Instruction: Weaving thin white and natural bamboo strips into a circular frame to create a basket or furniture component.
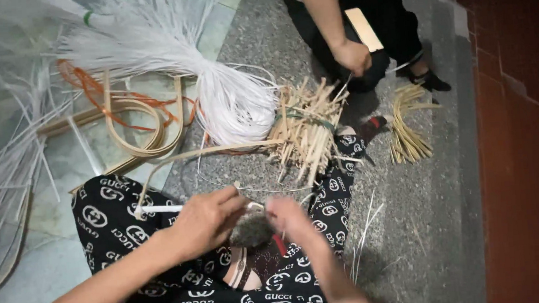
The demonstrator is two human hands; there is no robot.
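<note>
Both hands, left hand [206,220] and right hand [292,218], pinched a thin white strip [160,209] in a tight grip above the lap, near the bundle of sticks [306,130].

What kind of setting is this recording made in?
Probably an informal floor-level weaving or basketry workspace, at home or in a small workshop. A big bundle of white strips, a bundle of short bamboo sticks and bent cane hoops lie on the stone floor, with a second person's hand working nearby.

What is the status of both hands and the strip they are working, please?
Left hand pinching white strip. Right hand gripping its other end, blurred. Split-cane bundle lies just ahead; another person's hand beyond it.
</note>
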